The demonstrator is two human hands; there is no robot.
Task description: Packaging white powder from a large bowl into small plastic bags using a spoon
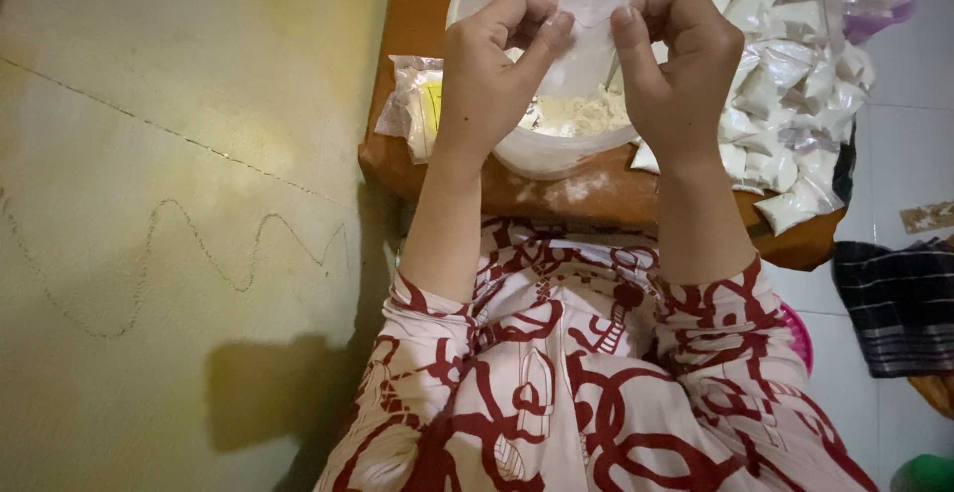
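Observation:
My left hand (492, 70) and my right hand (676, 65) both pinch the top edge of a small clear plastic bag (591, 10), holding it above a translucent white bowl (537, 154). Pale powder (581, 114) lies at the bottom of the bowl. The bowl stands on a low brown wooden table (586, 194) just beyond my knees.
A heap of small filled white packets (795, 65) lies to the right of the bowl. A stack of empty clear bags (412, 104) sits at the table's left edge. A yellowish wall (179, 204) is at the left, and a dark checked cloth (899, 303) lies on the tiled floor at the right.

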